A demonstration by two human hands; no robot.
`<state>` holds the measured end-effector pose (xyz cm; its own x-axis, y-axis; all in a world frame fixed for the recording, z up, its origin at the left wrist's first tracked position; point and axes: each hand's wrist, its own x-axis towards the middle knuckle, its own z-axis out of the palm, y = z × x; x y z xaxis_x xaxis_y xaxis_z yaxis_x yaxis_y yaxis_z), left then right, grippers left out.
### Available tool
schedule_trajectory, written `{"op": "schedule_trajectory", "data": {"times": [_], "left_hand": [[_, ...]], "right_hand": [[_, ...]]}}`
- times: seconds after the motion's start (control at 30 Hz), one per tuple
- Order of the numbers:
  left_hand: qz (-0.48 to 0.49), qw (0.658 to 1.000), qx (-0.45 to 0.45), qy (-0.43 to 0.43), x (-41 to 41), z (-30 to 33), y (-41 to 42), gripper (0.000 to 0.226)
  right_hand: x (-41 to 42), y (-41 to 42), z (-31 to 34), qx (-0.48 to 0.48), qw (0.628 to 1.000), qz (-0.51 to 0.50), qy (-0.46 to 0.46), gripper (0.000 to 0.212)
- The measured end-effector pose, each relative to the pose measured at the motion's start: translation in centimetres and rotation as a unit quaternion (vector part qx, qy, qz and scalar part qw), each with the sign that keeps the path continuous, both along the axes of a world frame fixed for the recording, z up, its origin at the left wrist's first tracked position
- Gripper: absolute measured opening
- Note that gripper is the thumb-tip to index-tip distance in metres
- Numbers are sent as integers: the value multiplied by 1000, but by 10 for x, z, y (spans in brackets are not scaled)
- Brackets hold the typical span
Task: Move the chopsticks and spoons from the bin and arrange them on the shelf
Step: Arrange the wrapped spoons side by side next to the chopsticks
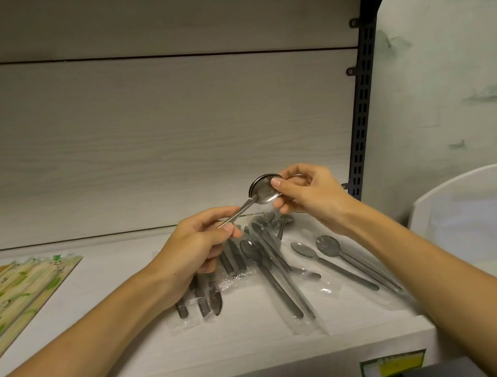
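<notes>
Both hands held a small stack of spoons (260,195) in the air just above the shelf (255,347). The left hand (198,247) pinched the handles between thumb and curled fingers, and the right hand (308,195) pinched the nested bowls, its thumb pressed on the top bowl and its fingers curled behind. How many spoons were in the stack could not be told; the bowl rims showed more than one. Below them lay wrapped spoons (279,276) in a loose pile, with two more (343,259) just to the right, all in clear sleeves. Chopstick packs (19,295) lay flat at the left end of the shelf. The bin was not clearly in view. The held spoons looked like bare metal: stiff, light, smooth, and likely to slide against each other, so a hold at both ends should keep them nested. The wrapped ones would probably be slippery in their film and were best taken across the handle, not by the loose plastic.
</notes>
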<state>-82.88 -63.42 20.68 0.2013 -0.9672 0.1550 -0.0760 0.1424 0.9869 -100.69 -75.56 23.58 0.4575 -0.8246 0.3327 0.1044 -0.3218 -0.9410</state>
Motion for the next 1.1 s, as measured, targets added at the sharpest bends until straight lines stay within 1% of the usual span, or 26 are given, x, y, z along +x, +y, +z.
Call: {"op": "schedule_trajectory", "data": {"times": [0.23,0.37,0.47,0.6,0.67,0.73,0.77,0.8,0.87,0.9,0.93,1.0,1.1], "left_hand": [[15,1000,0,-8,-2,0,1,29],[36,998,16,-59,0,-1,1,24],[44,998,18,-50,2,-1,0,21],[57,998,23,-33,4,-2,0,17],[65,997,17,-25,5,-2,-1,14],[76,997,11,-20,5,-1,-1,13],[81,997,9,-16,5,-1,-1,13],[84,996,8,-13,5,-1,-1,13],[85,996,10,-9,4,-1,-1,13],[85,996,12,-7,3,-1,-1,13],[85,996,13,-5,3,-1,-1,13],[84,996,15,-7,2,-1,-1,14],[80,996,19,-16,1,-2,0,15]], "right_hand": [[1,-1,-1,-20,999,-23,8,19],[2,-1,-2,-39,999,-36,8,18],[2,-2,-3,-48,998,-35,14,20],[2,-4,-5,-57,998,-20,33,16],[0,-5,-4,-58,997,-18,53,15],[-3,-10,-5,-69,994,-35,84,9],[-6,-15,-7,-92,987,-51,119,5],[-8,-20,-10,-136,972,-73,179,3],[-12,-29,-19,-227,915,-95,319,7],[-12,-32,-23,-247,893,-91,365,8],[-13,-33,-26,-253,882,-76,391,10],[-11,-31,-29,-259,872,-45,413,14],[-8,-29,-30,-266,852,-24,449,24]]}}
